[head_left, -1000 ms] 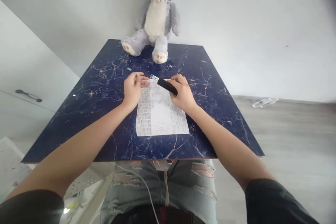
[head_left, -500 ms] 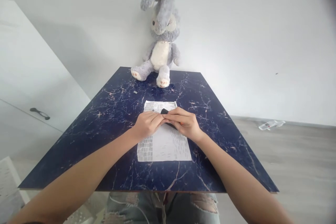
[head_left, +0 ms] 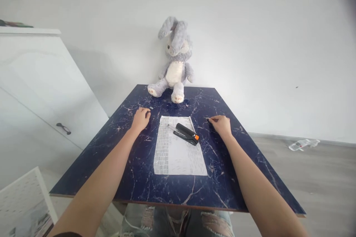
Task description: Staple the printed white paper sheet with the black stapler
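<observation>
Black stapler (head_left: 185,133) lies loose on the sheet of paper (head_left: 180,161), upper right half, set at a slant: orange end to the right, right at the paper's right edge, thin silver rail poking out toward the upper left. Top arm and base both visible; neither hand on it. Paper is flat on the blue marbled counter (head_left: 155,189), roughly centered, short side toward the person. Grey block-like marks run down its left strip, short dashes on the right part; too small to read. Left hand (head_left: 141,119) is on the left side of the counter, off the paper, level with its far edge. Its fingers are bent, thumb side toward the paper; can't tell whether anything is between them. Small pale scrap (head_left: 151,108) sits just beyond its fingertips, on the counter. Right hand (head_left: 221,123) is off the paper on the other side, fingers drawn together and pointing left, a tiny dark speck (head_left: 208,120) at the tips; can't tell if it's gripped or just lying there. Both hands well apart, stapler between them. Grey plush rabbit (head_left: 175,72) sits at the far end of the counter, by the wall (head_left: 250,44), one ear over its face. White cabinet (head_left: 41,81) with dark handle (head_left: 63,128) on the left. Clear plastic item (head_left: 303,144) on the floor (head_left: 311,185) to the right, near the wall. Ripped jeans (head_left: 219,224) show below the near edge.
</observation>
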`<move>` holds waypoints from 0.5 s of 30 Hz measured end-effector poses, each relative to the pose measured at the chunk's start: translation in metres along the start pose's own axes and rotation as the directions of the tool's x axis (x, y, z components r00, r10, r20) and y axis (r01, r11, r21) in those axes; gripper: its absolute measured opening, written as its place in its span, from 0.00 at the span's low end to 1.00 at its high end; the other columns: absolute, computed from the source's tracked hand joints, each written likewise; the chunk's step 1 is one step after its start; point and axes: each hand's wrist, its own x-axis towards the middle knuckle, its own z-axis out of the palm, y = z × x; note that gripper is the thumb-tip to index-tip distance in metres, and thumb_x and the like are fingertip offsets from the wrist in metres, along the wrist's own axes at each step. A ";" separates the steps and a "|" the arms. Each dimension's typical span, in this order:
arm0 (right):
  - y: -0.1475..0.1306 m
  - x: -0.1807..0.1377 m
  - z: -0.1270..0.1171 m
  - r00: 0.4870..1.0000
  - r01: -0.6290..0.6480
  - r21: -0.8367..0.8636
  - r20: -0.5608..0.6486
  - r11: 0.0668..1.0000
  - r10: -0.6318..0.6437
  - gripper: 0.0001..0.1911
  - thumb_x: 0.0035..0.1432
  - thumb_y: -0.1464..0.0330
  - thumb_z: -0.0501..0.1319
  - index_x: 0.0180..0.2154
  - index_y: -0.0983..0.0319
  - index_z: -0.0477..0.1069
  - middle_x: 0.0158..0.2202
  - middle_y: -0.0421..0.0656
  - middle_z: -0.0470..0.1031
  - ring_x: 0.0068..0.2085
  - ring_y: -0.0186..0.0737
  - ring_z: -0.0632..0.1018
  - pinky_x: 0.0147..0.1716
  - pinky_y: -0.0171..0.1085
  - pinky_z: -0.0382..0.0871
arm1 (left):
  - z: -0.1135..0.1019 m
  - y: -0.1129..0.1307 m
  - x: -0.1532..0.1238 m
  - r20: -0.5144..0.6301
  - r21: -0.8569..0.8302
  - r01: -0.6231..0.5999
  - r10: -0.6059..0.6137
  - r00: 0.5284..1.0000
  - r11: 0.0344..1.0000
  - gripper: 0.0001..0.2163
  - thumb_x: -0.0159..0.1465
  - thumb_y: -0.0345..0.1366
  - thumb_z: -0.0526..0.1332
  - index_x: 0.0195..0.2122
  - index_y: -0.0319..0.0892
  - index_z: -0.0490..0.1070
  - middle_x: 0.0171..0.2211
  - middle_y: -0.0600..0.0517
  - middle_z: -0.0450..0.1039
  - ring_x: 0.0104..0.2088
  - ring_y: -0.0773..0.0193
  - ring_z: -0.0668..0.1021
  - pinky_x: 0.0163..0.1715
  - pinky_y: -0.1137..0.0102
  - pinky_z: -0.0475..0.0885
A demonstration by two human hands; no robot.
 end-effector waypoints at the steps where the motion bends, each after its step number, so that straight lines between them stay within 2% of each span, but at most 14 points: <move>1: 0.001 0.000 0.002 1.000 0.013 -0.034 0.017 0.999 -0.012 0.11 0.61 0.66 0.65 0.38 0.63 0.86 0.37 0.51 0.85 0.41 0.51 0.84 0.47 0.43 0.73 | 0.003 -0.004 0.000 0.035 0.007 -0.001 0.001 0.999 1.000 0.14 0.72 0.35 0.55 0.52 0.42 0.77 0.56 0.40 0.75 0.57 0.47 0.76 0.58 0.55 0.70; 4: -0.002 -0.003 0.005 0.996 0.085 -0.112 0.021 0.990 -0.084 0.13 0.61 0.70 0.63 0.42 0.63 0.86 0.41 0.52 0.85 0.44 0.51 0.83 0.48 0.43 0.73 | 0.010 -0.007 -0.002 0.084 0.051 0.006 -0.011 0.996 0.999 0.18 0.74 0.35 0.52 0.60 0.44 0.73 0.64 0.40 0.70 0.63 0.44 0.72 0.62 0.47 0.66; 7: -0.004 -0.005 0.005 0.993 0.108 -0.153 -0.038 0.982 -0.115 0.15 0.62 0.72 0.60 0.41 0.62 0.86 0.43 0.52 0.84 0.46 0.51 0.82 0.45 0.41 0.73 | 0.013 -0.003 -0.002 0.093 0.115 -0.001 -0.009 0.996 0.993 0.22 0.74 0.34 0.50 0.68 0.44 0.66 0.71 0.37 0.62 0.67 0.41 0.69 0.63 0.42 0.64; 10: -0.007 -0.006 0.002 0.990 0.117 -0.122 -0.062 0.986 -0.126 0.15 0.62 0.72 0.59 0.38 0.61 0.86 0.42 0.51 0.83 0.43 0.49 0.81 0.43 0.41 0.73 | 0.014 -0.004 0.005 0.094 0.118 0.022 -0.033 0.995 0.993 0.27 0.73 0.33 0.49 0.74 0.47 0.58 0.75 0.39 0.54 0.69 0.41 0.66 0.62 0.41 0.64; 12: -0.015 -0.010 0.000 0.983 0.166 -0.057 -0.072 0.984 -0.170 0.14 0.61 0.72 0.59 0.37 0.62 0.85 0.39 0.50 0.83 0.40 0.47 0.81 0.44 0.41 0.73 | 0.015 -0.007 0.012 0.123 0.102 0.011 -0.023 0.992 0.995 0.28 0.73 0.31 0.49 0.74 0.49 0.59 0.74 0.40 0.57 0.68 0.41 0.67 0.62 0.39 0.64; 15: -0.042 -0.023 -0.006 0.943 0.317 0.103 -0.142 0.943 -0.302 0.13 0.63 0.69 0.59 0.37 0.61 0.83 0.36 0.47 0.81 0.37 0.46 0.79 0.45 0.43 0.73 | 0.018 -0.008 0.019 0.149 0.106 -0.036 0.020 0.989 0.994 0.25 0.72 0.30 0.49 0.67 0.51 0.70 0.68 0.43 0.69 0.64 0.43 0.70 0.61 0.40 0.64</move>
